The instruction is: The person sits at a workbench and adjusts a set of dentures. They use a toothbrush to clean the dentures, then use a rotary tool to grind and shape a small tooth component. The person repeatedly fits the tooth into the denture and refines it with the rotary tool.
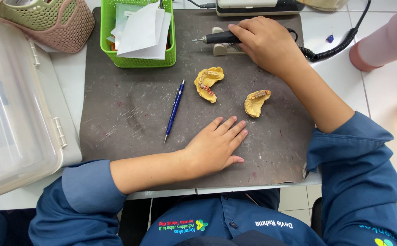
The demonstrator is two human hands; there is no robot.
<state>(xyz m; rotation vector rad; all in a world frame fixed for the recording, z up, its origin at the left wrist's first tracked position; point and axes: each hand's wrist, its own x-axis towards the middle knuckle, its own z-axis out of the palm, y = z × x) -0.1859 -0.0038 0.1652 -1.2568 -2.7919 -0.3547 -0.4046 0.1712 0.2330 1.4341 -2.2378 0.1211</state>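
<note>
Where the white table carries it, a scuffed dark mat holds most of the items. Clear plastic case: at the left edge, lid closed. Green basket: top of mat, filled with papers. Left hand: flat on the mat, fingers spread, holding nothing. Right hand: fingers curled around a black handpiece, which lies on its pale cradle at the mat's top edge. Blue pen: left of centre. Two yellow dental casts: the larger mid-mat, the smaller just right of it, both between the hands.
</note>
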